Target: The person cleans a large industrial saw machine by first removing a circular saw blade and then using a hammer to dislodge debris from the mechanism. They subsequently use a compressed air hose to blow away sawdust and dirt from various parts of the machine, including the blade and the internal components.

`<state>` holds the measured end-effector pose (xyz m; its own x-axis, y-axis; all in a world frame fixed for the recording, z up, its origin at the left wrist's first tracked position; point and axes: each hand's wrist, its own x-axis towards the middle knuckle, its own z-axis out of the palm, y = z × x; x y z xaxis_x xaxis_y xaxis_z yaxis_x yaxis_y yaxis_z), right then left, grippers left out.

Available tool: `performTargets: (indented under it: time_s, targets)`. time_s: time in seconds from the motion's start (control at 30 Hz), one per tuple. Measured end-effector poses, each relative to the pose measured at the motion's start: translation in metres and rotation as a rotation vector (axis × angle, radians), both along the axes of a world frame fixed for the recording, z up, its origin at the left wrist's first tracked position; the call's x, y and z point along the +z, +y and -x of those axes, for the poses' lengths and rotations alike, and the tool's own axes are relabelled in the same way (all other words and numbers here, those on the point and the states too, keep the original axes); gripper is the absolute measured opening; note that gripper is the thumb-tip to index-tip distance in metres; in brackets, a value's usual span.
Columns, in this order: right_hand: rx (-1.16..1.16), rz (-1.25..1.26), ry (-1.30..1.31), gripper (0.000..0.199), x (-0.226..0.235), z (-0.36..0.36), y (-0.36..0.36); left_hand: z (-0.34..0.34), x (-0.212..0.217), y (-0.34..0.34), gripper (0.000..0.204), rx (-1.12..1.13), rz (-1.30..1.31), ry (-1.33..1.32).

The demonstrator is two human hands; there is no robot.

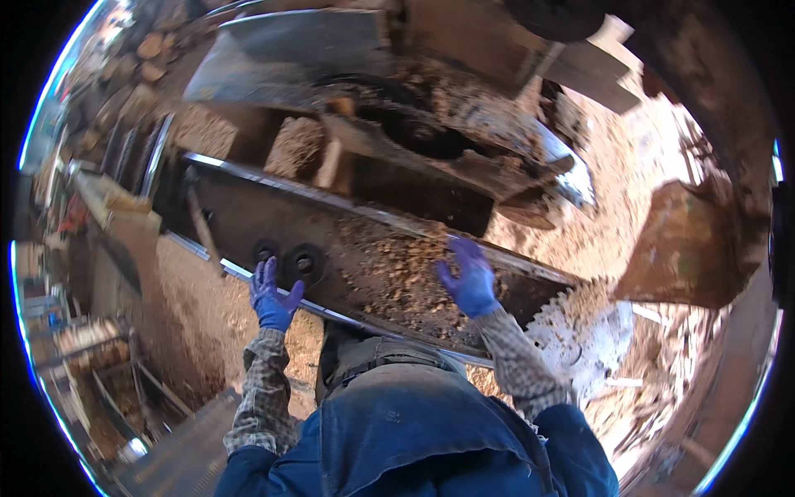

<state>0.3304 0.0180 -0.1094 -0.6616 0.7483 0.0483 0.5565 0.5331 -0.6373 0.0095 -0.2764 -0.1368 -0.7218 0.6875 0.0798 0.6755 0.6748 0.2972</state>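
Both my hands wear blue-purple gloves and hold nothing. My left hand (274, 298) is open, fingers spread, at the near rim of a long dark metal trough (240, 207), beside two round dark fittings (304, 262). Over the trough's far rim, my right hand (470, 280) is also open with the fingers apart; whether it touches the metal I cannot tell. Between the hands, brown wood chips (397, 277) lie scattered on the trough's floor. A thin wooden stick (200, 219) lies across its left end.
A large round toothed saw blade (584, 335) stands close right of my right forearm. Beyond the trough is chip-covered machinery with a bent metal sheet (294, 54). A rusty plate (683, 244) hangs at the right. Sawdust (207, 302) covers the ground; logs (137, 70) are piled far left.
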Motion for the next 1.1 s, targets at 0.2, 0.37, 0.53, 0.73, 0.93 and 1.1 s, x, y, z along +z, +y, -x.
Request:
performTargets:
  time_s: [0.2,0.37,0.53,0.73,0.93,1.1]
  targets:
    - [-0.571,-0.315,-0.180,0.053,-0.102,-0.098,-0.037,0.006,0.015,-0.014,0.109,0.032,0.210,-0.137]
    - [-0.515,-0.378,-0.108,0.059,-0.125,0.014,-0.087,0.015,0.021,0.014,0.109,-0.279,0.238,-0.045]
    - [-0.067,-0.174,-0.163,0.066,-0.112,0.185,-0.147,0.040,-0.011,0.042,0.100,-0.594,0.362,0.037]
    - [0.222,-0.247,-0.485,0.057,-0.093,0.205,-0.123,0.056,-0.012,0.045,0.100,-0.422,0.459,-0.041]
    - [-0.101,-0.225,-0.580,0.063,-0.081,0.062,-0.103,0.087,-0.012,0.074,0.103,-0.030,0.490,-0.143]
    - [-0.687,-0.275,-0.497,0.073,-0.126,-0.056,-0.083,0.106,-0.019,0.055,0.092,0.066,0.045,-0.074]
